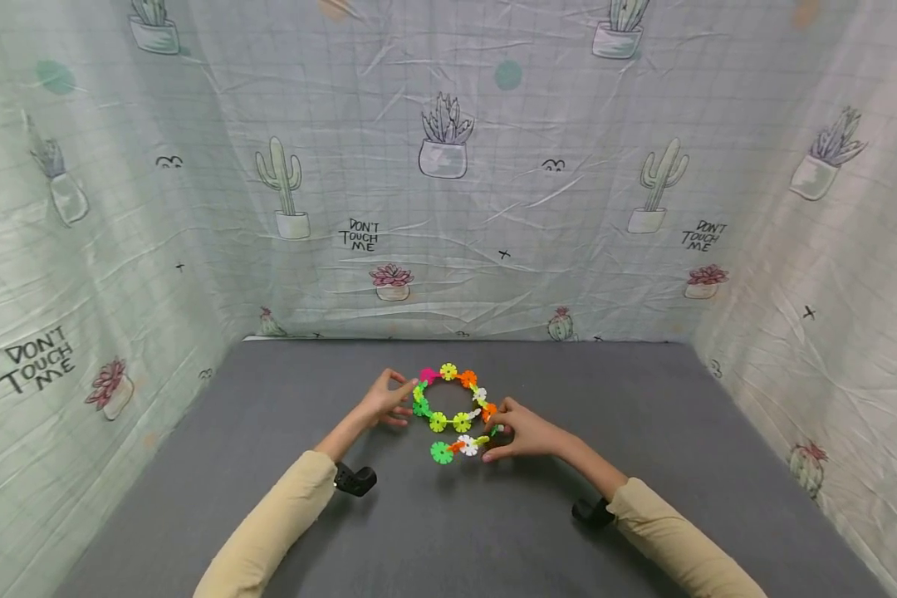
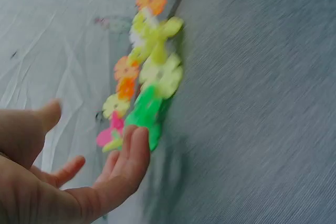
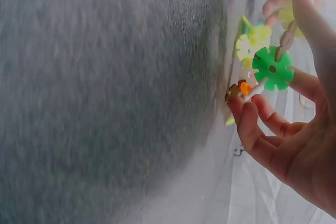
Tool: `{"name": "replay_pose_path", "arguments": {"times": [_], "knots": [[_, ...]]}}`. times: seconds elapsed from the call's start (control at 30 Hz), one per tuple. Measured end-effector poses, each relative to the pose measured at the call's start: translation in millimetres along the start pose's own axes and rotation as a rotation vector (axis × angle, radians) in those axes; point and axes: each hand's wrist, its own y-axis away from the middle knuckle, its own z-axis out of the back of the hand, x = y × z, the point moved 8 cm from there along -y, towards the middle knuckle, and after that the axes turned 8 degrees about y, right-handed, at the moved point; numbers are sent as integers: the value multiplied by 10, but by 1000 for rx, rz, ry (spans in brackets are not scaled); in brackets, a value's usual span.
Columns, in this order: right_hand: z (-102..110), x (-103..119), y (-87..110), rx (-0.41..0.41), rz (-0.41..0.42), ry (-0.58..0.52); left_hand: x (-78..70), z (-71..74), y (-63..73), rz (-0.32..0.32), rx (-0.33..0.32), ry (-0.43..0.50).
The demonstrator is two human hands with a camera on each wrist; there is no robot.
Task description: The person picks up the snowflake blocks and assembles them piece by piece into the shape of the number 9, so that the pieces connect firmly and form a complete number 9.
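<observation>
A ring of linked plastic snowflake discs (image 1: 437,422) in yellow, green, pink, orange and white lies on the grey table. From its right side a short tail of discs curves forward, past a white disc (image 1: 468,445) to a green end disc (image 1: 441,453). At the ring's left edge is my left hand (image 1: 377,403), fingers spread and relaxed, fingertips by the green discs (image 2: 144,111). My right hand (image 1: 526,432) has its fingers curled at the ring's right side, fingertips on an orange disc (image 3: 245,88). A green disc (image 3: 273,68) shows between its thumb and fingers.
The dark grey table (image 1: 448,531) extends around the discs. Behind and beside it hangs a pale curtain (image 1: 508,249) printed with cacti. Each forearm wears a black wrist camera (image 1: 355,479) near its beige sleeve (image 1: 284,511).
</observation>
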Motion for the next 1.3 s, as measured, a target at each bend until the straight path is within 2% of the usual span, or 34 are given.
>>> {"name": "replay_pose_path", "arguments": {"times": [0.1, 0.23, 0.37, 0.5, 0.67, 0.77, 0.87, 0.93, 1.03, 1.13, 1.3], "knots": [[10, 60, 10, -18, 22, 18, 23, -182, 12, -9, 69, -41], [46, 93, 2, -85, 54, -14, 40, -305, 13, -29, 92, -123], [51, 49, -13, -158, 22, 34, 38, -367, 22, -55, 125, -261], [-1, 22, -35, -144, -23, 108, -1, -425, 56, -106, 172, -449], [-59, 71, -83, -90, 0, 157, -101, -448, 94, -242, 129, -696], [-43, 116, -105, -85, 12, 160, -139, -458, 89, -316, 102, -758], [-16, 137, -116, -99, 8, 166, -163, -467, 63, -358, 86, -760], [-4, 137, -120, -106, 1, 174, -169, -471, 46, -363, 80, -762], [-5, 123, -131, -102, -11, 182, -151, -492, 21, -350, 95, -828], [-17, 93, -148, -77, -29, 188, -111, -516, 9, -326, 141, -905], [-72, -12, -186, -4, -73, 211, -73, -490, -28, -288, 187, -943]]}}
